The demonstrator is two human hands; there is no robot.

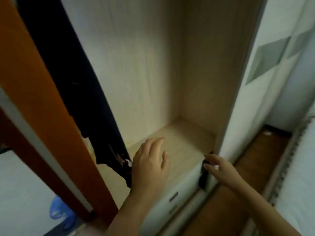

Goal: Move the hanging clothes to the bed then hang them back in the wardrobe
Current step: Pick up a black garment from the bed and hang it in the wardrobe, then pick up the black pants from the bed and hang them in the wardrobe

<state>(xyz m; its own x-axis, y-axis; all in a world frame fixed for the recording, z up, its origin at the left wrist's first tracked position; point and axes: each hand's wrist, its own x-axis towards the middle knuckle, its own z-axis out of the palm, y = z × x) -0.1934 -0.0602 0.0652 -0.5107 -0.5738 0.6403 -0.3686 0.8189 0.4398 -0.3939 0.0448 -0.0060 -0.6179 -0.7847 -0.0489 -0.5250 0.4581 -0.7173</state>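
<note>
The wardrobe (146,74) stands open, its pale wood compartment bare on the right. A dark navy garment (81,92) hangs at its left side, the hem reaching down to the inner shelf (185,143). Left of it runs a long orange strip (39,86); blur hides whether this is cloth or a door edge. My left hand (150,160) hovers over the shelf just right of the dark hem, fingers relaxed and holding nothing. My right hand (219,169) reaches with straight fingers to a dark gap (203,178) at the shelf's right front corner.
Pale drawers with dark handles (173,196) sit under the shelf. A white door with grey diamond shapes (272,57) stands at the right, above brown wooden floor (252,164). A blue bag (59,212) lies on the floor at the lower left.
</note>
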